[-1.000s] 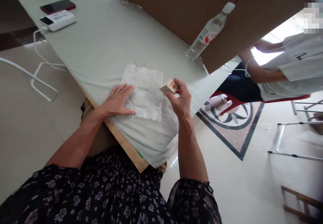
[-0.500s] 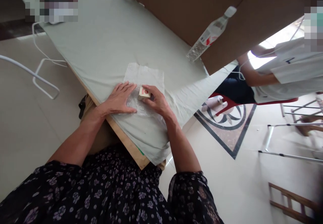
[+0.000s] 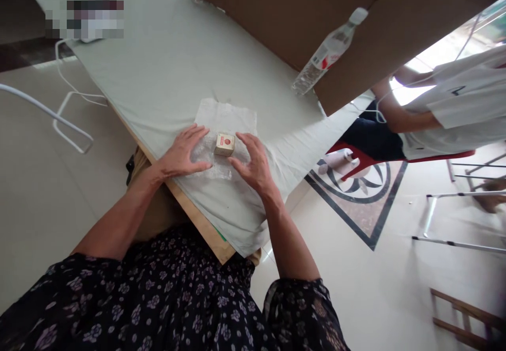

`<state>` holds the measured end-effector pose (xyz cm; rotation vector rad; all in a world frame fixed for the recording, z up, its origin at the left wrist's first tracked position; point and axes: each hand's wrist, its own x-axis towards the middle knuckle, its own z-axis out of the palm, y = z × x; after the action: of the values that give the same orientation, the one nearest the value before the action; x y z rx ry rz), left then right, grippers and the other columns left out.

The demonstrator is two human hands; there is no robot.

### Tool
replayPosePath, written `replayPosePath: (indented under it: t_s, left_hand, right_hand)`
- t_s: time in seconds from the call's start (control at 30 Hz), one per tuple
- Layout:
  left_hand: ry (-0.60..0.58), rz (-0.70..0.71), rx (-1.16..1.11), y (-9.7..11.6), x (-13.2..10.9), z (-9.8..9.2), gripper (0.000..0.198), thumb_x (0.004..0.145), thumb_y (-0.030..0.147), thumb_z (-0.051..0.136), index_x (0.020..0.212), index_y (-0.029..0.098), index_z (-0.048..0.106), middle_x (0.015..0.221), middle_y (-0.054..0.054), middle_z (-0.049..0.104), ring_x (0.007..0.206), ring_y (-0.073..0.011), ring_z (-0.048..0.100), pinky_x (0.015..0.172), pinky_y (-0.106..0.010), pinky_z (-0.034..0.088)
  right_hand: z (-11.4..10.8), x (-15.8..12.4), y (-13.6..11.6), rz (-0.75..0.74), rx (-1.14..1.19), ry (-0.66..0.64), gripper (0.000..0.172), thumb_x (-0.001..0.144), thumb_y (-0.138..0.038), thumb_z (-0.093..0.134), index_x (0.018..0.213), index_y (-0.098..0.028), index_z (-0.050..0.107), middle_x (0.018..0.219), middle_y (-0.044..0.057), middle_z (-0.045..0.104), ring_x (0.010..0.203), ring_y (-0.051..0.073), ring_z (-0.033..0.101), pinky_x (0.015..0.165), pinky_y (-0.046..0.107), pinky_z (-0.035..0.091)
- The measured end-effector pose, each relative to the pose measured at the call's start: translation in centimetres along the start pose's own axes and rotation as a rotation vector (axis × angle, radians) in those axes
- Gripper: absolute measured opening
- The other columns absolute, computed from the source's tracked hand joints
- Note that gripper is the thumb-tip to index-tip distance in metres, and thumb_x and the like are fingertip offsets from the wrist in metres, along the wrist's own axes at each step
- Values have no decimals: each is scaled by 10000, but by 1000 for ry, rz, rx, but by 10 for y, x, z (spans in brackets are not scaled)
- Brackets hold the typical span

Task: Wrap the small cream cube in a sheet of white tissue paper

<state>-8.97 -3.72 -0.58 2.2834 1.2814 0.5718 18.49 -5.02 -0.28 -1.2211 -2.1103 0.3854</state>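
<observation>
A small cream box with a red print on top rests on a sheet of bubble wrap, which lies spread on the cloth-covered table. To its left, my left hand is open, fingers apart, over the left part of the wrap. My right hand is open on the other side, thumb and fingers apart, close to the box's right side with a narrow gap. Neither hand holds anything.
A clear plastic bottle leans against a large brown cardboard panel at the back right. A person in a white shirt sits beyond the table. White cables hang at the left edge, and a metal frame stands on the floor.
My right hand has let go of the box and moved slightly right. The box now stands by itself on the bubble wrap. My left hand has shifted slightly left.
</observation>
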Motion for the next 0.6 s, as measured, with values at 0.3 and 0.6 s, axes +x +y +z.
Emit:
replayPosePath:
  t_s: [0.3,0.6]
  left_hand:
    - [53,139,145,20,-42,8,712,839,426,790,1491,247,567,1728,-157,351,1629,-418,249,1318,-633,197]
    - [220,-60,59,54,-2,6,208,890,329,707,1079,251,743,1603,-95,558,1539,-382,442,1268,-603,330]
  right_hand:
    - [-4,-44,-27,-93,-270,-159,196,1018,-189,551,1074,-225,735,1331,128,737,1201,290,655,1033,477,453]
    - [-2,-11,-29,39,-79,56,196,1055,-318,514,956,-260,673,1155,79,793,1061,260,716,952,437,475]
